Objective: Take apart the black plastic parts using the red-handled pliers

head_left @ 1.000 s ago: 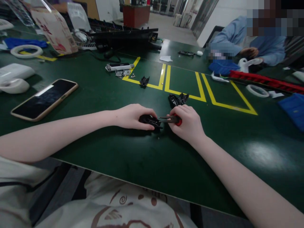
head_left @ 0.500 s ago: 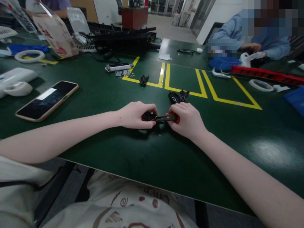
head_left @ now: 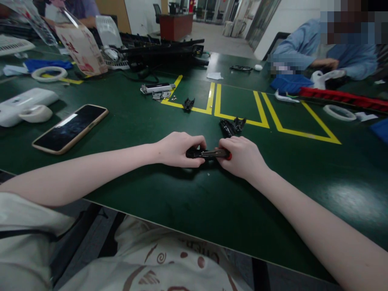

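My left hand (head_left: 176, 149) pinches a small black plastic piece (head_left: 193, 153) between thumb and fingers, just above the table. Pliers (head_left: 214, 153) with slim metal jaws and a bit of red grip showing are closed in my right hand (head_left: 245, 157). Their jaw tips point left and meet the black piece; how firmly they bite cannot be seen. Right behind my right hand lie crumpled shiny black pieces (head_left: 229, 127). Another small black broken piece (head_left: 188, 104) rests farther off, by the yellow tape.
On the green table (head_left: 169, 198), a phone (head_left: 71, 128) and a white device (head_left: 27, 103) lie at left. A white-and-black part (head_left: 157, 87) lies beside yellow tape outlines (head_left: 241, 119). Opposite, a person in a blue sleeve (head_left: 298, 44) sits near a red strip (head_left: 342, 100) and tape roll (head_left: 339, 112).
The plier jaws, a little apart before, now look closer together at the black piece. Both hands keep their hold, and the whole view has shifted slightly.
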Tool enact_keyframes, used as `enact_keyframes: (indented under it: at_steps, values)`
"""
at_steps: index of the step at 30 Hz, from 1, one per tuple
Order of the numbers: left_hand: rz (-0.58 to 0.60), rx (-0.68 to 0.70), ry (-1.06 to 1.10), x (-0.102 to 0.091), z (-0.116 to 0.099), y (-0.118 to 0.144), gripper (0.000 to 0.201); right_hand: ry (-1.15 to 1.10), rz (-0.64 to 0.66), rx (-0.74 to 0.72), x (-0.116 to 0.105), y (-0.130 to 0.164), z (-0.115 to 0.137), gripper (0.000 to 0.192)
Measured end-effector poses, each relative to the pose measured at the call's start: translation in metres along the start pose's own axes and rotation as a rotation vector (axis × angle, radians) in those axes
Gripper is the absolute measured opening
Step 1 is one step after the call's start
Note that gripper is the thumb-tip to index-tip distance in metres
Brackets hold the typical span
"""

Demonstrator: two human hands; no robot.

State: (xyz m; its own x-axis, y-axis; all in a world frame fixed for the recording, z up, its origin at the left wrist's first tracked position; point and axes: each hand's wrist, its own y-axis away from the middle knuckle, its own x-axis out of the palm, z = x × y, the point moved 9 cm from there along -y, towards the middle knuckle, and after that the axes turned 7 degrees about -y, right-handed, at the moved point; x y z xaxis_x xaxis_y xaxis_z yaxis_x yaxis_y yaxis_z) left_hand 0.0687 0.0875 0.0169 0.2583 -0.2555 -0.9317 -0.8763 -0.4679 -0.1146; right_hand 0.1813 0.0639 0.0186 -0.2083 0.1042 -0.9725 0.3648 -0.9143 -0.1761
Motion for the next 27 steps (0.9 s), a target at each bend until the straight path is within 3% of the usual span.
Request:
enact_keyframes:
  at_steps: [12, 27]
  values:
    - [0.025, 0.019, -0.070, 0.003, -0.002, -0.002, 0.040, -0.119, -0.198, 0.016, -0.016, 0.005, -0.008, 0.014]
    - [0.029, -0.010, -0.141, 0.005, -0.001, -0.003, 0.044, -0.053, -0.134, -0.089, -0.007, 0.000, 0.003, 0.004]
